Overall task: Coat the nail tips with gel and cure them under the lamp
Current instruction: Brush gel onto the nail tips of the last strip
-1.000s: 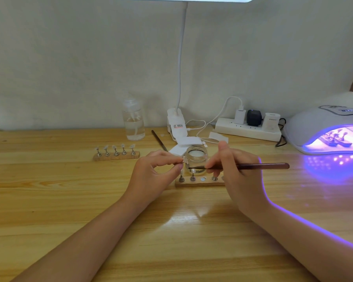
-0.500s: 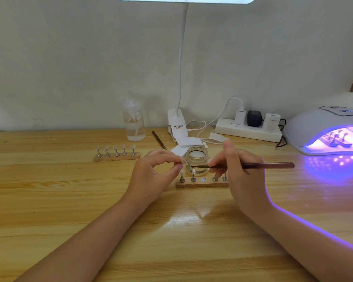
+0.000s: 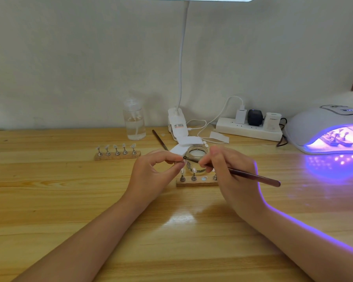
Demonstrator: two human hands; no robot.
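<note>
My left hand pinches a small nail tip on its stand between thumb and forefinger. In my right hand I grip a dark brown brush, whose bristle end touches that pinched tip. Just behind the hands sits an open glass gel jar. Below them lies a wooden holder with nail tips on metal stands and one vacant magnet spot. A second wooden holder with several nail tips stands to the left. At the far right the white curing lamp glows purple, with nail stands inside.
A clear pump bottle, a clip desk lamp base, white pads, a spare brush and a power strip with plugs line the back of the wooden table. A wall stands close behind.
My right hand tilted the brush so its handle now slopes down to the right, and the bristle end moved left onto the tip held by my left hand.
</note>
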